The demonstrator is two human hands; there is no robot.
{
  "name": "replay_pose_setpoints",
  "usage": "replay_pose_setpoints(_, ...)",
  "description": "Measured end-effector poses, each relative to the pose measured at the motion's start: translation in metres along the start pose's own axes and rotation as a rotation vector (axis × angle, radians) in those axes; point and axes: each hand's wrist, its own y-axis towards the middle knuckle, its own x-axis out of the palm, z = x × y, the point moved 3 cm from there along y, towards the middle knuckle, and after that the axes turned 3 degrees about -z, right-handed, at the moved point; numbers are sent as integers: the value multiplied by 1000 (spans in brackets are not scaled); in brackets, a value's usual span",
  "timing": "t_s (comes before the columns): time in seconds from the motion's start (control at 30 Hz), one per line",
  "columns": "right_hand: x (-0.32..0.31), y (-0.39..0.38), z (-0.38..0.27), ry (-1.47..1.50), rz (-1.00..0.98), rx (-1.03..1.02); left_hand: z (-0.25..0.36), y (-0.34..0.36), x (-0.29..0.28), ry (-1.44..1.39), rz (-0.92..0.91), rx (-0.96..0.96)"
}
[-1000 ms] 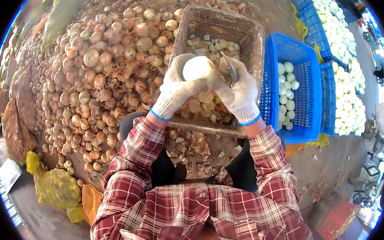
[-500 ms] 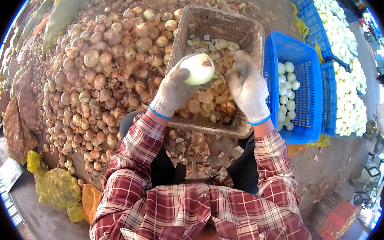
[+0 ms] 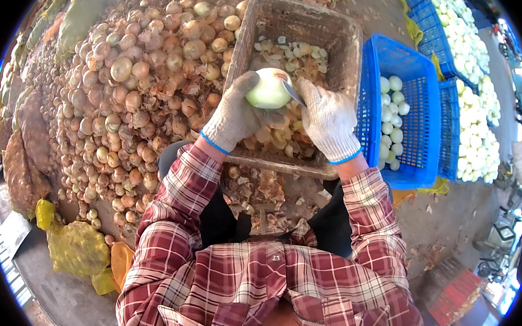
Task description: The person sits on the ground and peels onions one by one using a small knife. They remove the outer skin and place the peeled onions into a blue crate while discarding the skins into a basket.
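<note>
My left hand (image 3: 235, 110), in a whitish knit glove with a blue cuff edge, is closed around a peeled pale onion (image 3: 266, 93). A brownish patch shows at the onion's upper right end. My right hand (image 3: 331, 116), gloved the same way, grips a small knife (image 3: 293, 93). Its short blade points up and left, against the onion's right side; the handle is hidden in the glove. Both hands are over a dirty brown plastic crate (image 3: 356, 67), which holds onion skins (image 3: 275, 134) and pale cut pieces (image 3: 291, 52).
A large heap of unpeeled onions (image 3: 121, 106) spreads to the left. Beside the brown crate on the right stands a blue basket (image 3: 421, 131) with several peeled onions (image 3: 391, 123). Farther right are full blue crates (image 3: 448, 129). A red box (image 3: 457, 297) sits at lower right.
My right hand, blurred before, has come left to the onion, and the knife blade now meets it. The left hand still holds the onion, turned slightly. The view has shifted a little.
</note>
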Motion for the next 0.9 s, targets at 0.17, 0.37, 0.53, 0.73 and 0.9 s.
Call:
replay_pose_setpoints(0.17, 13, 2, 24, 378, -19, 346, -5, -9, 14, 283, -71, -117)
replay_pose_setpoints(0.37, -8, 0, 11, 409, 150, 304, 4, -3, 9, 239, -40, 133)
replay_pose_setpoints(0.53, -10, -5, 6, 847, 55, 338, 9, -3, 17, 510, 69, 131)
replay_pose_setpoints(0.73, -12, -5, 51, 1708, 441, 512, 4, -3, 12, 608, 54, 97)
replay_pose_setpoints(0.9, -21, -4, 34, 542, 261, 384, -1, 3, 13, 489, 74, 143)
